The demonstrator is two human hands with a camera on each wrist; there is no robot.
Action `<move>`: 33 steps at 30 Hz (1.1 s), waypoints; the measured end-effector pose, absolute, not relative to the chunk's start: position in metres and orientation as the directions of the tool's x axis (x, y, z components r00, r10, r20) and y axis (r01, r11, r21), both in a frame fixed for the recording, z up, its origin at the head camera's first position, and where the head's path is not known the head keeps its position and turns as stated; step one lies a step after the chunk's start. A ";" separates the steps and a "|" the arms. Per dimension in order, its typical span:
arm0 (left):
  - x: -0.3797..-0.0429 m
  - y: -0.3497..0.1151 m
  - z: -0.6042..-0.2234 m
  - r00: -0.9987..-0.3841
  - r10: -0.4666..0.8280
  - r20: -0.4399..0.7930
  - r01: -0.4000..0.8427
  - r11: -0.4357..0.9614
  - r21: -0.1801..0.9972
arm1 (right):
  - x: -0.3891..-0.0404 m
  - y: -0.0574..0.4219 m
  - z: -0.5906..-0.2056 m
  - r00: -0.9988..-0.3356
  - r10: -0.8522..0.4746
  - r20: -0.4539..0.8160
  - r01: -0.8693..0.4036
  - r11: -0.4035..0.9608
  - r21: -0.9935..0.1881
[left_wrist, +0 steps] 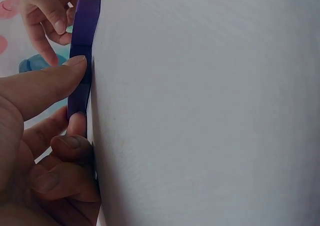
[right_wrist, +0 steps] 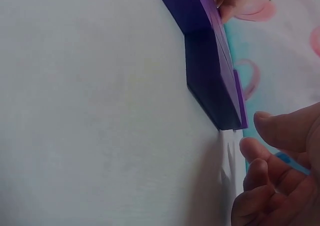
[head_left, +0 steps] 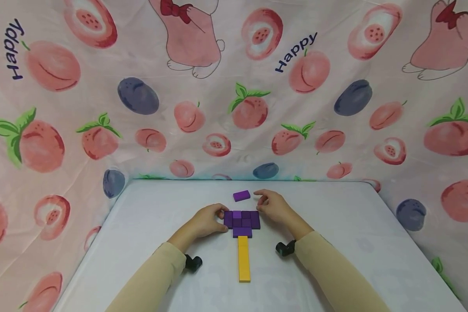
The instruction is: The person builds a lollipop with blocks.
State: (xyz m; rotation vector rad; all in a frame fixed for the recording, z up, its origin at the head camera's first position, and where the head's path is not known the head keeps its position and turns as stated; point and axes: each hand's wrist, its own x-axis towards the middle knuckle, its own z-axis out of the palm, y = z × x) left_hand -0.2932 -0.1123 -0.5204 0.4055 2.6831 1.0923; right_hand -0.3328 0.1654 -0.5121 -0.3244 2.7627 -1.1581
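Several purple blocks (head_left: 246, 222) lie flat in a tight group on the white table, a wider row above a single block (head_left: 242, 232). Below that block a long yellow strip (head_left: 244, 260) runs toward the front. My left hand (head_left: 208, 220) grips the dark purple block (head_left: 228, 219) at the group's left end, thumb on the near edge and fingers at the far edge. Beyond the group lies a separate purple block (head_left: 242, 196), set at a slant. My right hand (head_left: 274, 207) is just right of it, index finger extended and nothing held, as the right wrist view also shows.
A white cloth covers the table (head_left: 140, 225), with its back edge against a hanging pink cloth (head_left: 218, 130) printed with fruit and rabbits. Black wrist cameras (head_left: 193, 263) sit below both hands at the sleeve cuffs.
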 end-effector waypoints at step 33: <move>-0.295 -0.112 -0.523 -0.941 0.324 -0.096 0.168 0.694 0.700 | -0.369 0.151 -0.517 -0.953 -0.299 -0.035 -0.204 0.726 -0.656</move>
